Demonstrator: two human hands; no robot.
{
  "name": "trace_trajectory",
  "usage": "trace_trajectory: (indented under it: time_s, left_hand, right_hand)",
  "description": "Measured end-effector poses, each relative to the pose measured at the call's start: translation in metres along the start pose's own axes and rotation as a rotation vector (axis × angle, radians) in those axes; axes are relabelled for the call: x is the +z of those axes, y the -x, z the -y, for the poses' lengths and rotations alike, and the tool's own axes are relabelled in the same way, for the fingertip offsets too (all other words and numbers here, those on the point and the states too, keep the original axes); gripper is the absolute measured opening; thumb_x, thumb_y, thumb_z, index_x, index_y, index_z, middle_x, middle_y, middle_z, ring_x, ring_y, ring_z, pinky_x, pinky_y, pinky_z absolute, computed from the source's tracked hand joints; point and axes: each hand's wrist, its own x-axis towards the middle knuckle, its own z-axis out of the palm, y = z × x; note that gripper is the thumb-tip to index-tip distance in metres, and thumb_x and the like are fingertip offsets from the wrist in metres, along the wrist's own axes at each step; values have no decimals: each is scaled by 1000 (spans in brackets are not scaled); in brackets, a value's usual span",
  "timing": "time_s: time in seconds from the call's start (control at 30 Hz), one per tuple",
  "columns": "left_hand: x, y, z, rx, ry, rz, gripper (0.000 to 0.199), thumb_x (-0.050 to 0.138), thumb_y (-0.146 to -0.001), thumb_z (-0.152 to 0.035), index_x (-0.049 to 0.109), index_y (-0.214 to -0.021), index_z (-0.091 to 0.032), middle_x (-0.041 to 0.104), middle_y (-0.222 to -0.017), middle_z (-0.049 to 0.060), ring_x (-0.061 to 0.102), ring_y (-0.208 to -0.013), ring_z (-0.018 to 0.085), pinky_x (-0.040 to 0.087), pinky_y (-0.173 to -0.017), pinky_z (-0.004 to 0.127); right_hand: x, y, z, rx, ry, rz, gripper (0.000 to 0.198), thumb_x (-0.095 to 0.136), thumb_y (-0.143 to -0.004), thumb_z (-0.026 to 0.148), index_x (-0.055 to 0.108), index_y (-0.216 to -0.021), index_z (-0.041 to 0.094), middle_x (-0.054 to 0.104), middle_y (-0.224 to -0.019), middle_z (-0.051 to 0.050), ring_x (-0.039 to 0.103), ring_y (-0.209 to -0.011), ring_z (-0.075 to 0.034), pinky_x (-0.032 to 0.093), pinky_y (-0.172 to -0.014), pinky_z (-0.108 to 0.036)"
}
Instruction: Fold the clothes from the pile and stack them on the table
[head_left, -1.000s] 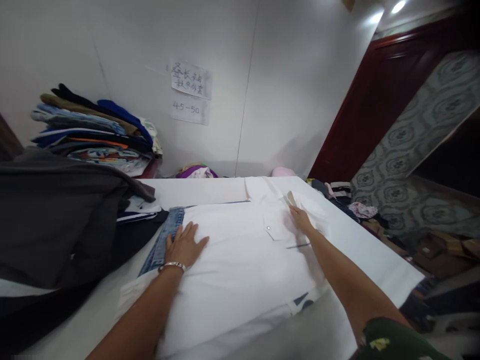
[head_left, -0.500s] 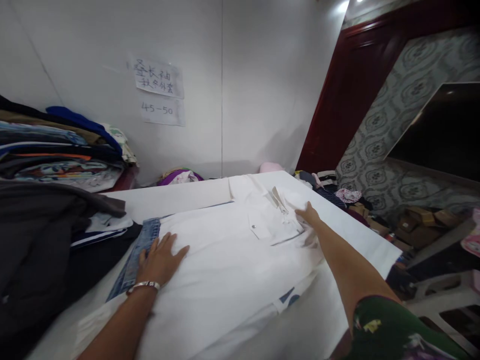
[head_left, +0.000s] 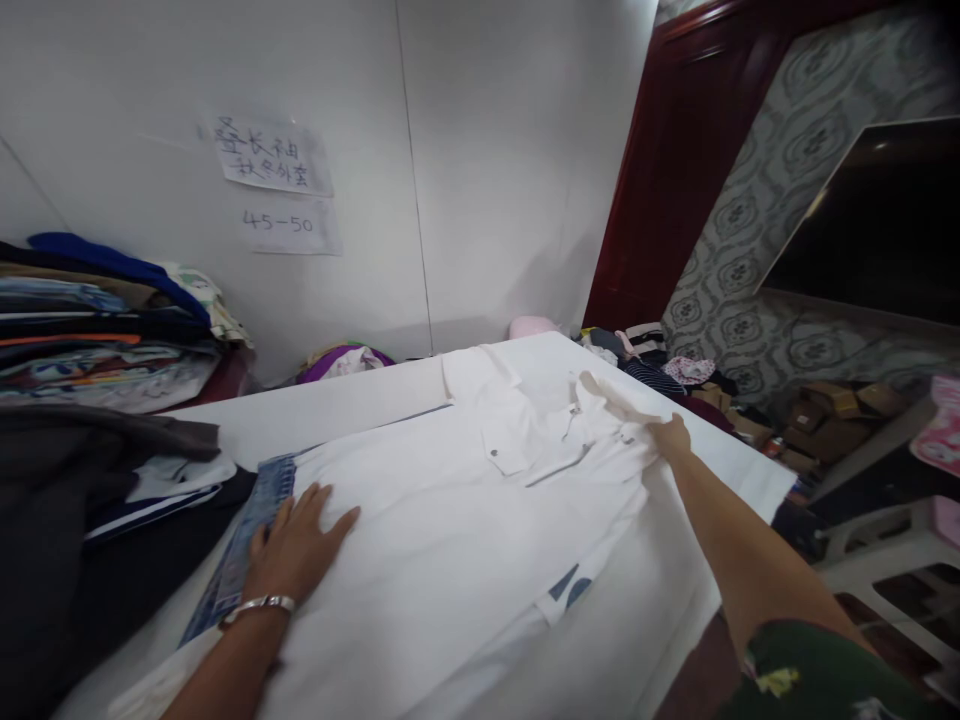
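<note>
A white jacket (head_left: 420, 490) lies spread on the white table (head_left: 360, 392), its snap-buttoned pocket flap (head_left: 504, 445) facing up. Flat on its left part rests my left hand (head_left: 298, 540), fingers spread, a silver bracelet at the wrist. Blue denim (head_left: 270, 500) shows from under the jacket's left edge, beside that hand. At the right, my right hand (head_left: 670, 436) is closed on the jacket's collar or front edge and holds that cloth stretched out; its fingertips are partly hidden. A dark blue print (head_left: 570, 588) shows on white cloth near the jacket's lower edge.
Folded clothes (head_left: 105, 330) are stacked at the left, with a dark grey garment (head_left: 45, 500) in front. More clothes (head_left: 637, 365) lie past the table's right far edge. Cardboard boxes (head_left: 832, 415) and a plastic stool (head_left: 892, 570) stand at the right.
My right hand has moved to the right, drawing the jacket's collar area out with it. My left hand stays flat on the jacket. The view has turned slightly right.
</note>
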Motion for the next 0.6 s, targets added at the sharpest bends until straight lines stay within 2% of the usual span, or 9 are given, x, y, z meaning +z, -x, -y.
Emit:
trace_trajectory:
  time_s: [0.07,0.13,0.2,0.27,0.37,0.47,0.53,0.6]
  left_hand:
    - [0,0,-1,-4,0,9,73,22,-88,-59,32,-149,-19,20,-160,2,14,-147,30,17,-116,55]
    - [-1,0,-1,0,-1,-2,73,22,-88,-58,33,-148,-18,21,-160,2,13,-147,30,17,-116,54]
    - [-1,0,-1,3,9,-13,73,24,-88,-58,34,-148,-17,22,-160,3,14,-147,30,16,-116,54]
    - [0,-1,0,4,30,-16,73,26,-88,-58,34,-148,-17,23,-159,4,15,-146,31,16,-116,55]
    - [2,-1,2,10,57,-25,71,30,-87,-56,36,-147,-18,24,-159,4,17,-146,31,18,-115,55]
    - [3,-1,3,15,59,-47,70,33,-88,-54,38,-146,-18,26,-158,5,19,-145,32,18,-115,55]
    - [3,-1,3,13,57,-53,70,32,-88,-55,38,-146,-18,26,-158,4,18,-145,32,18,-115,55]
    - [3,-2,2,9,54,-43,70,32,-88,-56,38,-147,-18,25,-158,4,18,-145,32,18,-115,56]
  right_hand:
    - [-3,-5,19,-130,24,-19,64,56,-81,28,42,-141,11,50,-136,-22,46,-127,-35,41,-100,-47]
    - [0,-5,48,-412,58,34,55,51,-85,26,46,-139,17,48,-143,-13,38,-135,-29,33,-109,-44]
    - [11,3,80,-681,126,195,46,46,-89,26,53,-134,20,49,-143,-8,35,-137,-25,30,-112,-41]
    - [26,15,109,-805,220,364,44,46,-91,27,54,-134,25,48,-146,-5,33,-139,-23,30,-110,-39]
    - [44,30,131,-796,298,453,33,55,-87,27,64,-119,29,60,-132,-5,47,-128,-26,34,-105,-42]
    - [50,32,125,-701,349,404,21,57,-83,19,70,-100,21,68,-113,-11,57,-113,-28,31,-103,-46]
    - [48,28,114,-613,372,340,23,53,-84,13,68,-102,15,67,-111,-17,58,-111,-29,31,-101,-46]
    - [45,23,104,-517,380,301,26,49,-86,11,65,-107,11,67,-108,-20,61,-106,-29,36,-95,-44]
